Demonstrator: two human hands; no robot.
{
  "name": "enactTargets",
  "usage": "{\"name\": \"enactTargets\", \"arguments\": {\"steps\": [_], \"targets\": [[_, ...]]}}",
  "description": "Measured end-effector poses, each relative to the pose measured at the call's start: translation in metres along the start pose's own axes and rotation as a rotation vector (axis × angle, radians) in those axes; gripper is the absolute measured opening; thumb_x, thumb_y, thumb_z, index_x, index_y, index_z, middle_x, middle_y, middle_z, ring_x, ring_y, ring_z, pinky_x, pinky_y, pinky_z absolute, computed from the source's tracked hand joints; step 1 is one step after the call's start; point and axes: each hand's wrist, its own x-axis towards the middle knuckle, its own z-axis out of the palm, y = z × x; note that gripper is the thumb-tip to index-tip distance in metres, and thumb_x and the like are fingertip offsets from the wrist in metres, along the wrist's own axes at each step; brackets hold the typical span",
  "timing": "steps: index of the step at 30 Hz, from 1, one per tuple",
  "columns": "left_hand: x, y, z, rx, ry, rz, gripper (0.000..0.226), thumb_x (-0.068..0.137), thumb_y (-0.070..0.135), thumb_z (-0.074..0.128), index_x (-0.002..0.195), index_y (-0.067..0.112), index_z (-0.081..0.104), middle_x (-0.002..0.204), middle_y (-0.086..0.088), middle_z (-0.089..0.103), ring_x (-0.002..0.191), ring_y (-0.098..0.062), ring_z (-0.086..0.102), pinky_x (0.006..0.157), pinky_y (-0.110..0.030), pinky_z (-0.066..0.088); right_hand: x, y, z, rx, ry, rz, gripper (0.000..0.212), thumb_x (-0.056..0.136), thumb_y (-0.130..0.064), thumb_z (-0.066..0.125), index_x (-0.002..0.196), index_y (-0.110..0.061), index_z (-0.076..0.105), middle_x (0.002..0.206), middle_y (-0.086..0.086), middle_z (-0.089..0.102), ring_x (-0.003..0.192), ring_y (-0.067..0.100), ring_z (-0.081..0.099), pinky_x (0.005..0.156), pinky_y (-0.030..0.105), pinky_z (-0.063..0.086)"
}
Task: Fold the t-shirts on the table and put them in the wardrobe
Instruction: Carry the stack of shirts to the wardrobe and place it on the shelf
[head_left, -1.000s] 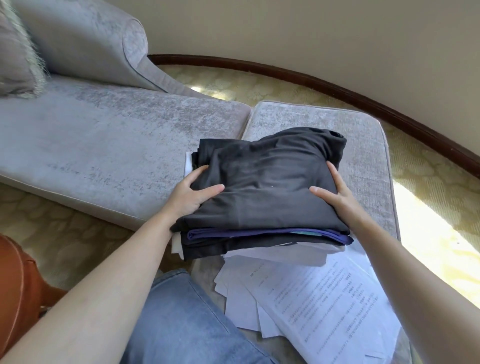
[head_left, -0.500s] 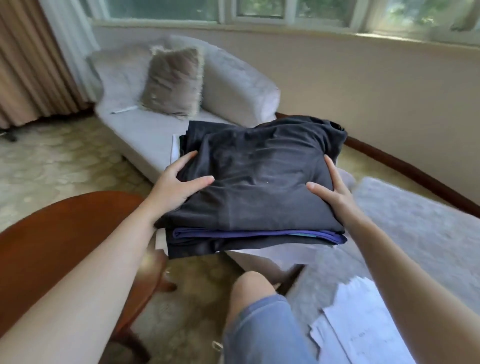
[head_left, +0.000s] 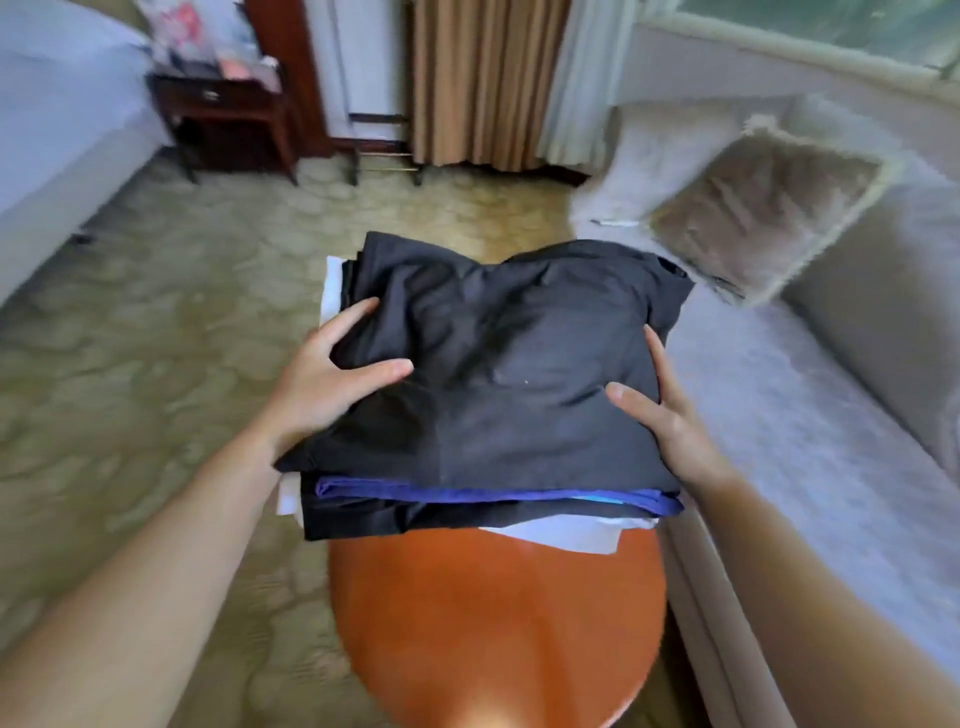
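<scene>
Stack of folded t-shirts (head_left: 498, 374), dark grey on top, is held over the far edge of the wooden counter (head_left: 493, 623), left grip (head_left: 332, 384) and right grip (head_left: 670, 415) pinching its sides, thumbs on top.

Fringed cushion (head_left: 769, 208) lies on the grey chaise (head_left: 779, 415).

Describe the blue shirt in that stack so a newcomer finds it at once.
Find the round orange-brown table at the bottom of the view; above it the left hand and right hand hold a stack of folded shirts. The blue shirt is the thin layer under the dark top shirt. Only its edge is bright blue; below lie a black layer and a white layer.
</scene>
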Motion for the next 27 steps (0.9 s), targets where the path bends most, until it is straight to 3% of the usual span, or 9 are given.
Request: {"name": "enactTargets", "arguments": {"steps": [3,5,8,12,14,17,21,27], "targets": [[-0.017,0.023,-0.099,0.019,0.095,-0.066,0.087,0.06,0.048,0.087,0.137,0.034,0.05,0.131,0.017,0.052,0.107,0.012,0.051,0.082,0.003,0.034,0.025,-0.055,0.079,0.062,-0.131,0.027,0.079,0.087,-0.014,0.063,0.152,-0.034,0.023,0.127,-0.029,0.051,0.103,-0.016,0.059,0.075,0.007,0.049],[-0.034,0.038,-0.17,0.022,0.179,-0.106,0.098,0.046,0.062,0.079,0.136,0.036,0.051,0.13,0.019,0.053,0.113,0.008,0.052,0.088,-0.003,0.037,0.034,-0.096,0.14,0.067,-0.237,0.032,0.081,0.084,-0.017,0.065,0.151,-0.036,0.023,0.13,-0.023,0.053,0.107,-0.008,0.061,0.077,0.012,0.051],[-0.064,0.06,-0.281,0.014,0.288,-0.143,0.094,0.043,0.064,0.074,0.131,0.042,0.05,0.132,0.014,0.055,0.112,0.005,0.056,0.096,-0.016,0.041,0.039,-0.157,0.238,0.088,-0.358,0.038,0.088,0.076,-0.024,0.068,0.151,-0.039,0.023,0.135,-0.019,0.053,0.112,-0.003,0.06,0.081,0.016,0.053],[-0.11,0.079,-0.425,0.053,0.44,-0.181,0.089,0.044,0.065,0.074,0.127,0.048,0.048,0.138,0.007,0.052,0.119,-0.003,0.053,0.101,-0.022,0.041,0.036,-0.224,0.377,0.107,-0.492,0.009,0.084,0.08,-0.027,0.07,0.15,-0.04,0.026,0.134,-0.02,0.053,0.114,-0.001,0.059,0.083,0.017,0.053],[-0.136,0.084,-0.489,0.07,0.527,-0.189,0.086,0.049,0.061,0.079,0.129,0.047,0.048,0.138,0.007,0.05,0.112,0.006,0.054,0.096,-0.012,0.041,0.032,-0.254,0.447,0.105,-0.588,-0.006,0.088,0.075,-0.034,0.074,0.15,-0.039,0.027,0.133,-0.021,0.054,0.113,0.0,0.06,0.082,0.018,0.053],[-0.174,0.084,-0.572,0.084,0.663,-0.181,0.074,0.074,0.027,0.083,0.139,0.03,0.049,0.132,0.009,0.052,0.092,0.027,0.051,0.073,0.006,0.036,0.025,-0.288,0.548,0.109,-0.704,-0.043,0.079,0.085,-0.019,0.066,0.151,-0.037,0.026,0.13,-0.021,0.053,0.106,-0.007,0.061,0.077,0.015,0.053],[-0.223,0.076,-0.671,0.137,0.858,-0.216,0.069,0.08,0.017,0.077,0.142,0.025,0.047,0.127,0.013,0.048,0.107,0.004,0.05,0.068,0.008,0.034,0.013,-0.327,0.68,0.096,-0.897,-0.095,0.085,0.08,-0.024,0.068,0.152,-0.036,0.025,0.133,-0.019,0.052,0.106,-0.009,0.061,0.077,0.012,0.051],[-0.263,0.021,-0.827,0.176,1.057,-0.274,0.069,0.078,0.018,0.078,0.139,0.028,0.049,0.133,0.008,0.051,0.112,-0.004,0.052,0.076,0.001,0.039,0.002,-0.35,0.887,0.097,-1.099,-0.127,0.09,0.073,-0.037,0.071,0.151,-0.04,0.026,0.137,-0.017,0.051,0.118,0.006,0.059,0.093,0.028,0.051]]}}
